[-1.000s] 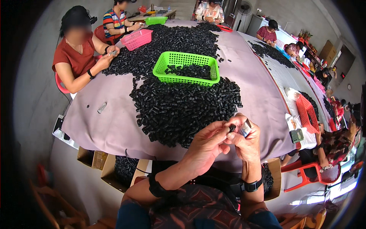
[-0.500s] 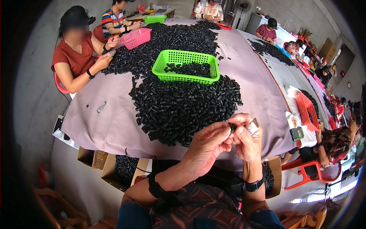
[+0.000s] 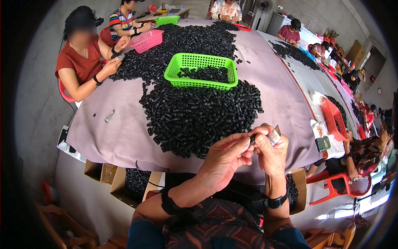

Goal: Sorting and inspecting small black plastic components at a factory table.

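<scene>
My left hand (image 3: 219, 162) pinches a small black cylindrical piece (image 3: 252, 139) between thumb and fingers, over the table's near edge. Against it, my right hand (image 3: 271, 157) is closed, thumb and fingertips meeting at that same piece. A pale, shiny strip or small packet (image 3: 274, 136) sticks out from the right hand's curled fingers; its exact kind is unclear. Just beyond both hands spreads a large pile of similar black pieces (image 3: 199, 118). Fingers cover most of the held piece.
A green basket (image 3: 201, 84) with black pieces stands behind the pile. Farther left are a pink basket (image 3: 146, 41) and a seated person (image 3: 81, 54) with hands raised. A clear small object (image 3: 109, 116) lies on the cloth-covered table (image 3: 103, 141). Boxes (image 3: 124, 189) stand below.
My right fingers have shifted slightly around the black piece, and the pale strip has tilted a little. Both hands stay together in nearly the same place.
</scene>
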The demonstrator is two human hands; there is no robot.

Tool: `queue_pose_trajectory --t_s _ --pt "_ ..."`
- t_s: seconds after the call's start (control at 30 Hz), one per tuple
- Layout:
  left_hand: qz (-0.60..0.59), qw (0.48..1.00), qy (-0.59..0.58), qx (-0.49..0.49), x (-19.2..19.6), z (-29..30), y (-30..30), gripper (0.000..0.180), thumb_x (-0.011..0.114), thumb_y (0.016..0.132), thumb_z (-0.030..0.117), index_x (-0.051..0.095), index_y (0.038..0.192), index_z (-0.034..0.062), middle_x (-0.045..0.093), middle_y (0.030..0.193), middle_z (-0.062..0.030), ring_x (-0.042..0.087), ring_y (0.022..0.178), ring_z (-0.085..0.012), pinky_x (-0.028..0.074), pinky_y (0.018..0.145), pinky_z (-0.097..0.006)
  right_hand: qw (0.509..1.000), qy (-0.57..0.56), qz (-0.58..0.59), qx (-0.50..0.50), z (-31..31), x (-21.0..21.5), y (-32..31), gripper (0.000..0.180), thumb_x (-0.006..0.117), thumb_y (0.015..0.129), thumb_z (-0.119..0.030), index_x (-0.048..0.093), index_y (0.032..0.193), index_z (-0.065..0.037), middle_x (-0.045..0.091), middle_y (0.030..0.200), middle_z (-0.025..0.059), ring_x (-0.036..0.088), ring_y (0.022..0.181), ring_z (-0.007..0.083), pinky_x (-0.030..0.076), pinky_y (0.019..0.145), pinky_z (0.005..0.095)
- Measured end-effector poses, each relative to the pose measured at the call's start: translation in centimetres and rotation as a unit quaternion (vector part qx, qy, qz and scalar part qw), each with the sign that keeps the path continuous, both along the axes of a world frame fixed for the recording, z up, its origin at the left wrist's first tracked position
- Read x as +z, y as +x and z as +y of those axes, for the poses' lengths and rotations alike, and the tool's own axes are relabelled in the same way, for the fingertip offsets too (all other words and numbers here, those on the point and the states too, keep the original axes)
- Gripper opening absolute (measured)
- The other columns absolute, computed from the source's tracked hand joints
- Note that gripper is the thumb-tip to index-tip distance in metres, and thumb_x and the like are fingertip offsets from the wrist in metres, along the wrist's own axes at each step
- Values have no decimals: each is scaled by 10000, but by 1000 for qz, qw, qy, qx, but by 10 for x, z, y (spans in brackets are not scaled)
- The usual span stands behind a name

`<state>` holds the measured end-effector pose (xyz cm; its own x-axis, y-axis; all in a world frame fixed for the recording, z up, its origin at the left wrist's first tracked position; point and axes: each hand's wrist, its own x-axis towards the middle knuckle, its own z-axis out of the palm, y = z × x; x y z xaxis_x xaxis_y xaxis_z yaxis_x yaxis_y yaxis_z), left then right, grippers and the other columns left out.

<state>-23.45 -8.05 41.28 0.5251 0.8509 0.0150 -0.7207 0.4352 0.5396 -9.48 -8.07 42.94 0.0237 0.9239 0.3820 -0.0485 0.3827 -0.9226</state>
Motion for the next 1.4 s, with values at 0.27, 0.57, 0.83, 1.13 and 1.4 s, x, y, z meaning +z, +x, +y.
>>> queue_pose_trajectory --t_s 0.27,0.57,0.83,1.13,1.4 --pt "-25 999 -22 -16 -4 1 1 153 529 892 171 573 989 60 547 850 -3 498 745 -97 443 702 -286 997 -48 63 -8 0 -2 -3 176 619 844 -189 622 847 -12 598 739 13 484 592 36 364 487 172" --pt "-17 1000 -13 -17 -5 3 -1 165 526 898 202 575 1000 82 558 838 0 524 770 -106 459 719 -298 1000 14 19 1 2 -5 -2 91 656 792 -43 599 840 8 581 726 3 524 655 60 430 581 201" --pt "88 994 31 58 3 -2 0 195 532 897 175 570 1054 65 601 907 -32 569 817 -114 485 708 -296 999 0 -10 -51 2 1 -5 99 641 815 -69 586 783 7 572 708 6 510 620 56 426 561 202" --pt "57 998 27 26 -5 3 0 191 516 905 166 584 1040 50 610 886 -40 572 776 -123 471 663 -288 995 -64 78 -1 2 -1 2 106 638 820 -82 599 824 17 554 713 0 440 602 40 381 537 190" --pt "30 999 -29 4 1 3 -4 155 522 903 214 590 933 79 557 803 11 511 747 -100 433 663 -282 996 38 -79 5 4 -2 0 188 689 752 -41 637 928 1 524 737 -19 455 642 40 372 549 178"
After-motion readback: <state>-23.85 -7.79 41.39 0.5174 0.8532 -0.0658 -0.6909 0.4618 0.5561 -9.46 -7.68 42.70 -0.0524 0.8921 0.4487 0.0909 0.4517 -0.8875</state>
